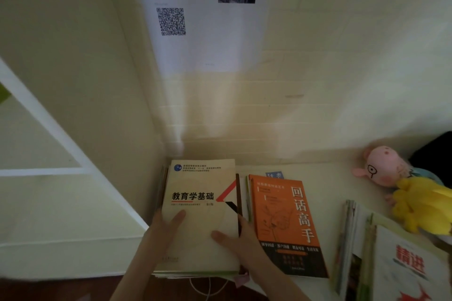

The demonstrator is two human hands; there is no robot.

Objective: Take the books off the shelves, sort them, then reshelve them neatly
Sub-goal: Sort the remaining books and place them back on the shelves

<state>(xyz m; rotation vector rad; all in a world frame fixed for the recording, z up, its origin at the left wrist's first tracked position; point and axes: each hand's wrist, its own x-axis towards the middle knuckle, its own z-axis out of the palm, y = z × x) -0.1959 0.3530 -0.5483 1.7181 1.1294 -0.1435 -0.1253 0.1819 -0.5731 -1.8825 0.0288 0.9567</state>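
A cream textbook [199, 193] with black title lettering tops a stack of books in the corner of a white tabletop [325, 173]. My left hand [161, 230] grips the stack's left edge, thumb lying on the cover. My right hand [237, 237] grips the right edge, thumb on the cover and fingers down the side. An orange book [285, 220] lies on a second pile just to the right. A third pile with a white book [406, 266] bearing red lettering sits at the lower right.
A white shelf frame [49, 129] stands at the left against the wall. A sheet with a QR code [203, 19] hangs on the wall. A pink plush toy [384, 166] and a yellow plush toy [425, 203] lie at the right, beside a black object [435, 151].
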